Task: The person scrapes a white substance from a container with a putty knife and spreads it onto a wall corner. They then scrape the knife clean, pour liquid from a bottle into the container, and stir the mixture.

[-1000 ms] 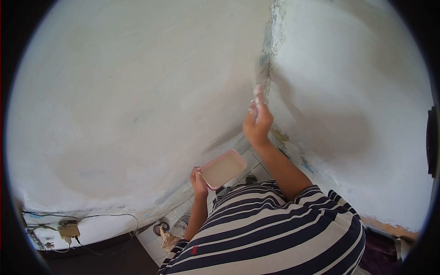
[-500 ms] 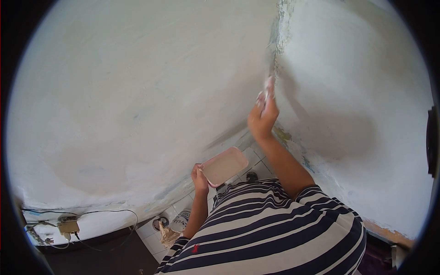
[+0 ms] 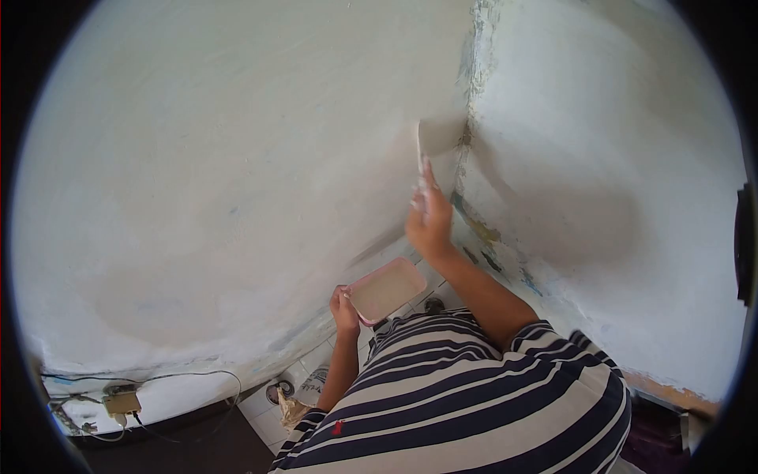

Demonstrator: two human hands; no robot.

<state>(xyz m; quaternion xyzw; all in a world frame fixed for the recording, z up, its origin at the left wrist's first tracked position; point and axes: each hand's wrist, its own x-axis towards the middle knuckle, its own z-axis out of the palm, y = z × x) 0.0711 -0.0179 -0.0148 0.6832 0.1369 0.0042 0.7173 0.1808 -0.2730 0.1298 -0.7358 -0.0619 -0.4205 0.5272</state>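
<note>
- Floor [image 3: 257, 406]: pale square tiles with darker joints, showing in the narrow space along the foot of the wall.
- On it, toward the left: a dark, rounded item [image 3: 279, 391], just beside a grey item with lettering [image 3: 314, 382].
- Near these: a crumpled tan item [image 3: 292, 411]; whether it touches the tiles is unclear.
- Near the corner: a dark shoe-like shape [image 3: 433, 305] on the tiles.

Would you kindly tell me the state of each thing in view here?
Left hand: closed on the pink tub.
Right hand: closed on the scraper.
Pink tub: open side up, pale paste inside.
Scraper: seen edge-on, wall contact unclear.
Wall corner: rough, patchy.
Outlet box: cords plugged in.
</note>
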